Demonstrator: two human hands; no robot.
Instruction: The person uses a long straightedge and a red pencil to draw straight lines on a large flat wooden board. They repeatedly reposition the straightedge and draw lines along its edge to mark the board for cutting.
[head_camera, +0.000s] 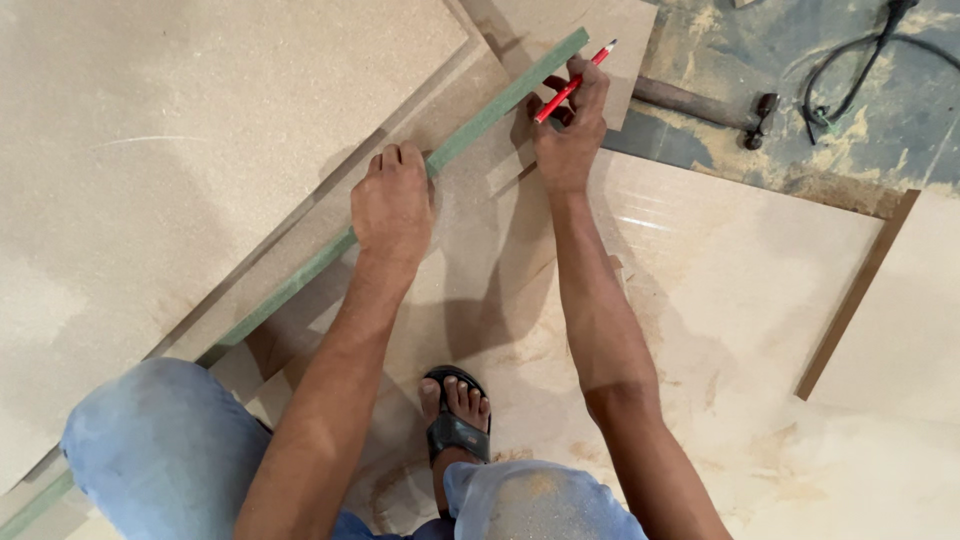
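Two hands work: left hand (392, 205) presses flat, fingers together, on the green strip (400, 190); right hand (568, 135), at two o'clock, fingers clamped on a red pencil (573, 84).

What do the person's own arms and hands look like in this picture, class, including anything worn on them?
Both arms are bare to above the elbow, with no sleeves in view. The left hand and right hand wear no gloves, rings, watch or bands that can be seen.

Two hands: left (392, 205), right (568, 130). One red pencil (572, 84). One green strip (400, 190). One hammer (705, 108). One black cable (850, 70). One sandalled foot (455, 410). Several boards; exact count unclear. One brown strip (855, 295).
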